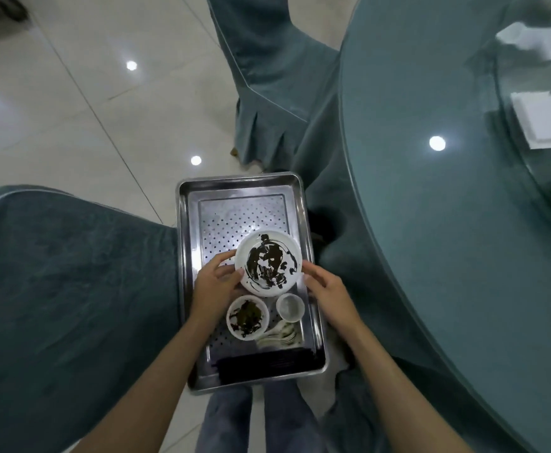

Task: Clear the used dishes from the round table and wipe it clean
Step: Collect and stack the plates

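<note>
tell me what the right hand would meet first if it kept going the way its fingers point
The sauce-smeared white plate: the right hand points its fingers at the plate's right rim, close beside it; whether they already touch is unclear.

Banquet rm (covered chairs (267, 76), round glass-top table (431, 223))

tray's (182, 256) far half free, chairs (55, 273) flanking
</note>
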`<state>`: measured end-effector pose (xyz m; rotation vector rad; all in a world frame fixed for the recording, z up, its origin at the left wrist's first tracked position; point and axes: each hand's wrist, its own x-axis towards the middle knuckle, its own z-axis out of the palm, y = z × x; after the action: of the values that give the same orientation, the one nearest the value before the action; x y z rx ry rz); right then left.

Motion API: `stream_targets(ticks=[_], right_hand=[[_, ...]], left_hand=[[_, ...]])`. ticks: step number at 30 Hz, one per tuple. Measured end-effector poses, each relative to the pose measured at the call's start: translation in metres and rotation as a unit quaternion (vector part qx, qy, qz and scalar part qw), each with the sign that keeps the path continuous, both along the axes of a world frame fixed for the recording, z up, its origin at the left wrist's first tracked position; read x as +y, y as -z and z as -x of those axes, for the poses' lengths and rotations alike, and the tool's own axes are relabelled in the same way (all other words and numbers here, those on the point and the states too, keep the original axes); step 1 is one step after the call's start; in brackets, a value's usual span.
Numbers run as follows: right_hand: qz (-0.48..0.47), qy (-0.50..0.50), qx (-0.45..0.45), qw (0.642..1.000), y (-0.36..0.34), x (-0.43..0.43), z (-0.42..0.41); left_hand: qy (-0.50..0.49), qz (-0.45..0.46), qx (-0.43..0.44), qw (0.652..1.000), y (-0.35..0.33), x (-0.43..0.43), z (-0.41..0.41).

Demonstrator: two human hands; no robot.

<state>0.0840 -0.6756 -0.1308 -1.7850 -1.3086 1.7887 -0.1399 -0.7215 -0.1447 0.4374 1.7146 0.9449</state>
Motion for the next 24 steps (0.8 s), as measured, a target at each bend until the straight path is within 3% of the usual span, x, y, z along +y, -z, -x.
stream_targets(ticks=[6, 11, 16, 24], right_hand=[[0.052, -0.017, 0.013, 0.998, 0.086, 0.026, -0.001], [0.105, -0.007, 0.012, 0.994, 0.154, 0.021, -0.006], [0.145, 0.006, 0.008, 0.989, 0.195, 0.016, -0.009], [0.166, 0.019, -0.001, 0.986, 0.228, 0.015, -0.014]], left_hand=[[0.062, 0.015, 0.110, 0.992, 0.100, 0.034, 0.002], [0.126, 0.029, 0.128, 0.983, 0.174, 0.033, 0.005], [0.144, 0.072, 0.155, 0.975, 0.214, 0.029, -0.001], [0.128, 0.068, 0.191, 0.971, 0.249, 0.027, -0.018]])
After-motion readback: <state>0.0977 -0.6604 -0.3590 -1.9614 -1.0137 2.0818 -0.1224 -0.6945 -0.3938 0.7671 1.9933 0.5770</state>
